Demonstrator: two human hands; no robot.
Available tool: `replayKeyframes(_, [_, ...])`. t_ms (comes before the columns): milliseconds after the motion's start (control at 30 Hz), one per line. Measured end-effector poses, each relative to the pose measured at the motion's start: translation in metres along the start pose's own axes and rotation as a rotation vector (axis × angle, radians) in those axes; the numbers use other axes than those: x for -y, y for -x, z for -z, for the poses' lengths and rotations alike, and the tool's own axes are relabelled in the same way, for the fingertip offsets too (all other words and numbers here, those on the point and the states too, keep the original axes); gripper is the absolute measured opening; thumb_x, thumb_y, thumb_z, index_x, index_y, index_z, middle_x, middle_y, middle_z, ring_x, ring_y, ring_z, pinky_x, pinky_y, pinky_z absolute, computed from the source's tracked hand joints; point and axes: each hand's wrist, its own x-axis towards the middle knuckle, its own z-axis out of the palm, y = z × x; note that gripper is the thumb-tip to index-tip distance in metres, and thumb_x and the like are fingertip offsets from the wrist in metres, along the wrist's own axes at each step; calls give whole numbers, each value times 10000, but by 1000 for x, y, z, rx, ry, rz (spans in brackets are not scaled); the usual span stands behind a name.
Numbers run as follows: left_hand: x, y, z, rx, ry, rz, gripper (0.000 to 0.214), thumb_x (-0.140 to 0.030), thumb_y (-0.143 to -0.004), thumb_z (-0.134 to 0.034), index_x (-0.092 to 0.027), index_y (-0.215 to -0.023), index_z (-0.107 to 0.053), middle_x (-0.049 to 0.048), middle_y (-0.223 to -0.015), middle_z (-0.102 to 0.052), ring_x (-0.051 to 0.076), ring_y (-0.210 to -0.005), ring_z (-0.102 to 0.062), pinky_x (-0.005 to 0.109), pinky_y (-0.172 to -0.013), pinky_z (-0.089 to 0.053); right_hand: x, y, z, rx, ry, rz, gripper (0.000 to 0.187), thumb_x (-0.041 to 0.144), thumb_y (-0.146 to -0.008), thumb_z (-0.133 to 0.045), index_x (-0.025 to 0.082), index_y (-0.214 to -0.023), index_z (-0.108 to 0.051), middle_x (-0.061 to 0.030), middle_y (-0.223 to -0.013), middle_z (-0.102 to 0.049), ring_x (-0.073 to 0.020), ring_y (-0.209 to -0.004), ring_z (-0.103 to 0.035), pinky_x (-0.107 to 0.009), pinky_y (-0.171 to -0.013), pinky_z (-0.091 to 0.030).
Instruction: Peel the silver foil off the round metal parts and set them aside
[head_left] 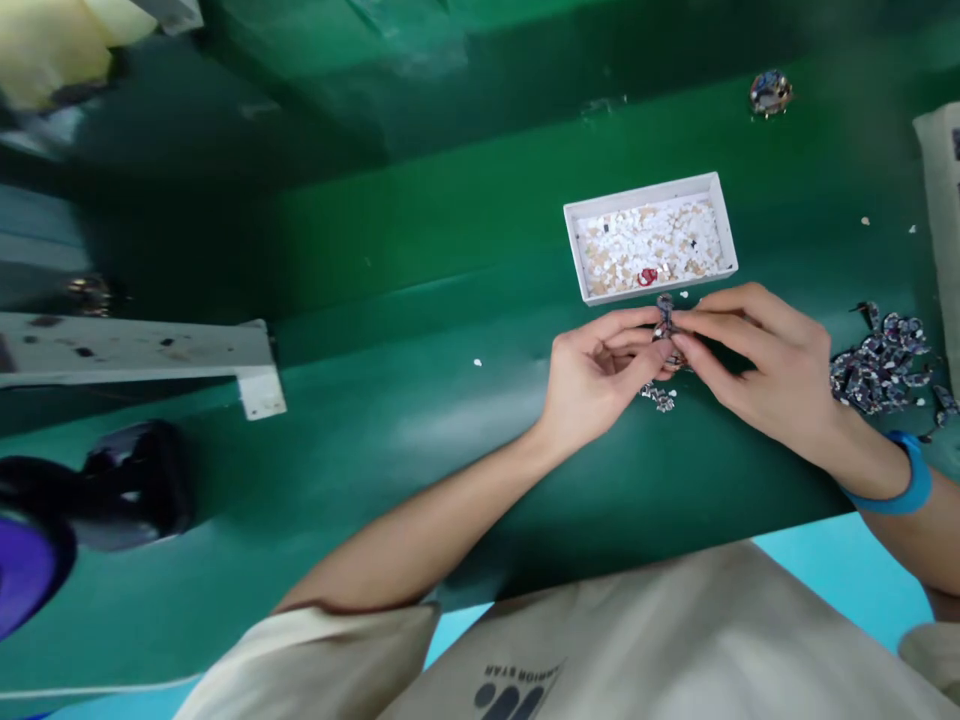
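My left hand (604, 370) and my right hand (761, 355) meet over the green table, fingertips pinched together on a small dark metallic part (664, 312). Its exact kind is too small to make out, and the fingers cover much of it. Just beyond them stands a white box (645, 296) holding many small white and tan flakes and a red piece (647, 277). Below my fingers lie a few small shiny pieces (660, 397). A pile of similar dark parts (881, 360) lies to the right of my right hand, close to my wrist with its blue band (911, 480).
A round metallic object (770, 93) sits at the back right. Beyond the pile, a pale object (941, 230) borders the right edge. On the left are a white bracket (259, 370) and a black stand (135, 485). Loose white flakes dot the table.
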Motion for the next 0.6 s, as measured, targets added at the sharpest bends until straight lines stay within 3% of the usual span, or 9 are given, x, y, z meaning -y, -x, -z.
replayKeyframes(400, [3, 1, -1, -23, 4, -41, 427, -499, -772, -919, -179, -1028, -801, 43, -924, -819, 207, -768, -801, 315, -714, -712, 0, -1, -2, 65, -25, -71, 78, 267, -1015, -630, 259, -977, -697, -57, -1022, -701, -195, -839, -687, -338, -729, -585])
replayKeyframes(600, [5, 1, 1, -22, 28, -31, 418, -493, -782, -914, -181, -1038, -802, 55, -936, -815, 213, -782, -798, 347, -740, -713, 0, 0, -4, 12, -59, -97, 115, 276, -1014, -644, 249, -1111, -699, -54, -1080, -685, -160, -753, -660, -320, -669, -581])
